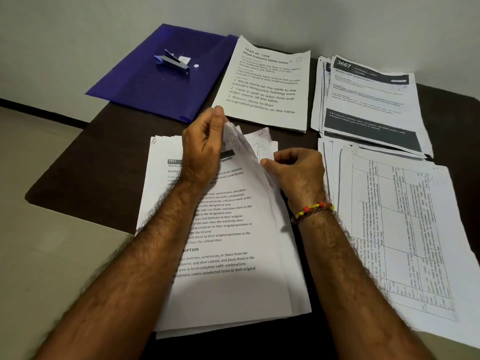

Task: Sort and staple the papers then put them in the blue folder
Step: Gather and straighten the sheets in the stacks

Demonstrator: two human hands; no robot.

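Paper covered most of the dark, matte tabletop (104, 141). At the centre lay a thick stack of printed sheets (226, 242), smooth and white with black text, its edges slightly fanned. The left hand (205, 146) pinched the lifted upper-right corners of several sheets in a narrow grip, thumb up, bending them into a soft curl. The right hand (296, 170) sat just beside it at 3 o'clock, fingers curled, its grip pinching the edge of the same raised sheets; a beaded red-and-yellow bracelet (311, 209) circled that wrist.

At 11 o'clock the blue folder (145, 92) lay flat, a glossy translucent plastic rectangle partly overhanging the tabletop's edge, with a small grey stapler (172, 62) resting on it. At 12 o'clock sat a neat pile headed in bold print (265, 87), top edge curling up. At 2 o'clock a looser pile with dark banners (368, 105) spread out, and at 4 o'clock lay sheets ruled with tables (400, 229).
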